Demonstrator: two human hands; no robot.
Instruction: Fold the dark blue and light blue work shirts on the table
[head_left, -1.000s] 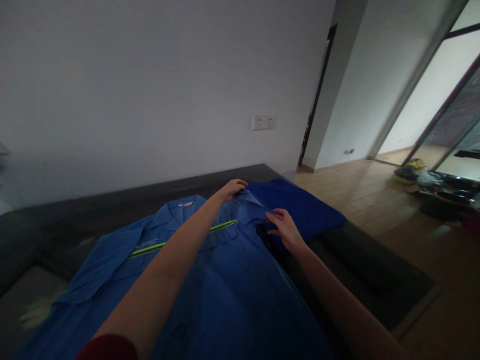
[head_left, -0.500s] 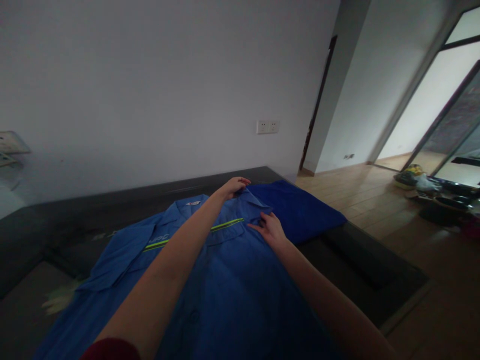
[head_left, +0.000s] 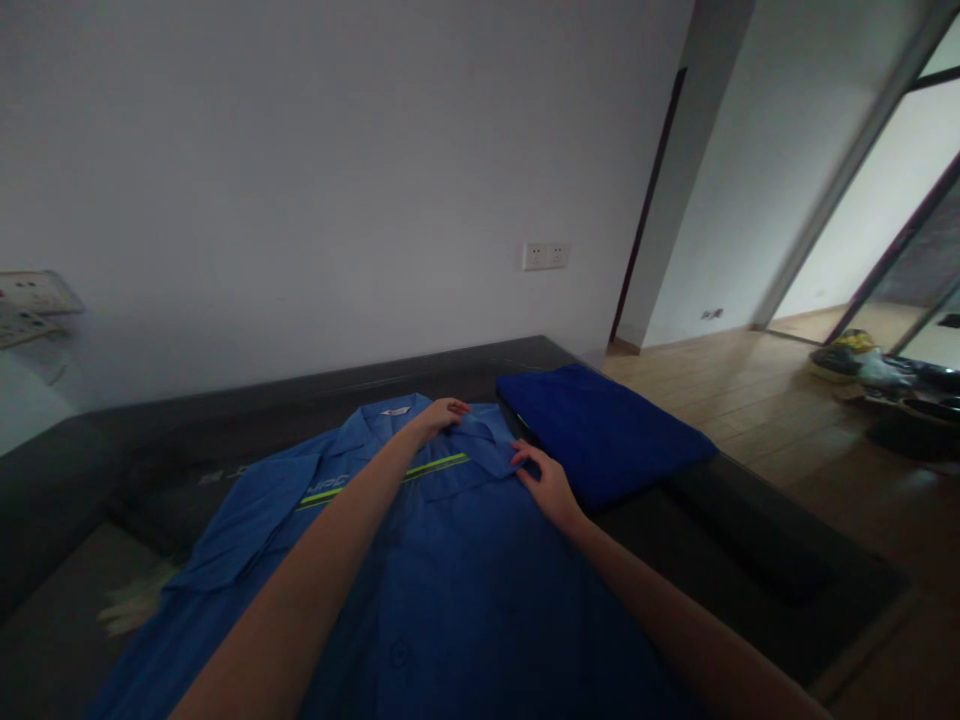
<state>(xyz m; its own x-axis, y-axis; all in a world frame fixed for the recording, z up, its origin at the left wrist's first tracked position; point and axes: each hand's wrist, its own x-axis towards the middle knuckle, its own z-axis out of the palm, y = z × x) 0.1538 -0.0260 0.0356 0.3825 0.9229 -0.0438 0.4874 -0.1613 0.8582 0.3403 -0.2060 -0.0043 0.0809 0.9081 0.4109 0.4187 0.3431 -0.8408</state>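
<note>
A blue work shirt (head_left: 457, 560) lies spread front up, with a yellow-green stripe across the chest and a white collar label. Its sleeve on the left is folded inward over the front. My left hand (head_left: 442, 412) is at the far shoulder beside the collar, fingers bent and closed on the cloth. Lower and to the right, my right hand (head_left: 547, 485) pinches the edge of the folded-over sleeve part between thumb and fingers. Just beyond it rests a folded darker blue garment (head_left: 615, 430).
The shirt lies on a dark, low surface (head_left: 750, 600) against a white wall. On that wall is a double socket (head_left: 546, 256), with another socket panel (head_left: 37, 295) at far left. Bags and other items (head_left: 862, 365) sit on the wooden floor at right.
Both hands have brought the shirt's right-hand shoulder and sleeve edge inward, off the darker garment, whose near-left edge now shows. My left hand has moved left and slightly down. The view has shifted slightly.
</note>
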